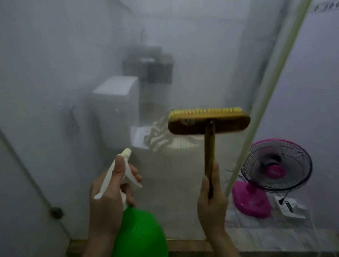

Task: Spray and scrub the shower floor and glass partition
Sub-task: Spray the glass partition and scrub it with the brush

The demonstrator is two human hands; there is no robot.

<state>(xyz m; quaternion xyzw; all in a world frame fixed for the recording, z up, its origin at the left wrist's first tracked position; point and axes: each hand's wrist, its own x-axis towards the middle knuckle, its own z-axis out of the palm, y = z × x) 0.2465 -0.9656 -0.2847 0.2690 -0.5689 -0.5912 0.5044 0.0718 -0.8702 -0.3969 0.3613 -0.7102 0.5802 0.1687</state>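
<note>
"So, where were we with the glass partition in that shot?"

"Right in front of it. Our left hand was wrapped round the neck of the green spray bottle, thumb up the back, fingers curled over the trigger, nozzle aimed at the pane so the mist would land where we'd scrub."

"And the brush?"

"Our right hand gripped its handle low down, head raised, bristles turned to the glass. Whether they touched it we couldn't tell. Holding both meant no swapping tools, we figured. The shower floor was hardly in frame. A pink fan stood past the pane's edge."
</note>
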